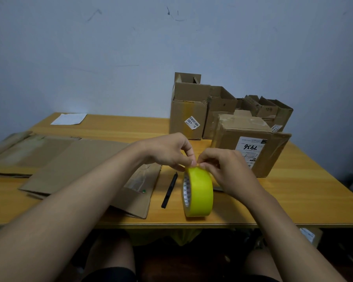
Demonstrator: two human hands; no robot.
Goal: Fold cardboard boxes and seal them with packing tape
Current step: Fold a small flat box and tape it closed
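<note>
A roll of yellow packing tape (199, 192) stands on edge near the front edge of the wooden table (283, 196). My left hand (167, 150) and my right hand (226, 167) meet at the top of the roll, fingertips pinching at its upper rim where the tape end lies. A flattened cardboard box (86, 165) lies on the table under my left forearm. More flattened cardboard (18, 153) lies at the far left.
A black utility knife (169, 190) lies just left of the roll. Several cardboard boxes stand at the back right, one taped box with a 7956 label (251, 143) nearest and a tall open box (189, 115) behind it. A white paper sheet (69, 119) lies at the back left.
</note>
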